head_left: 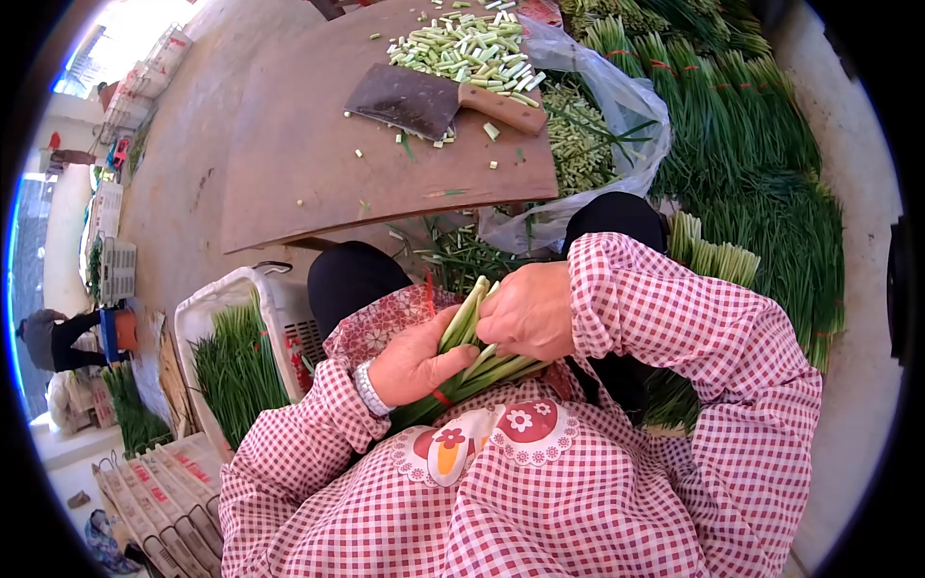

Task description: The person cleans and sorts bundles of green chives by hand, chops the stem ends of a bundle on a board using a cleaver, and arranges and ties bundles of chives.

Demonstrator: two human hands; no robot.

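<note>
In my lap lies a bunch of long green stalks with pale ends, which look like garlic chives. My left hand is closed around the bunch just above its red band. My right hand has its fingers curled in on the stalks near the pale ends, and its fingertips are partly hidden. Beyond my knees, a cleaver with a wooden handle lies flat on a brown board. A heap of short cut stalk pieces sits beside its blade.
At the board's right, a clear plastic bag holds cut pieces. Banded green bundles cover the floor on the right. A white crate with more greens stands at my left. Another person bends over at far left, near stacked crates.
</note>
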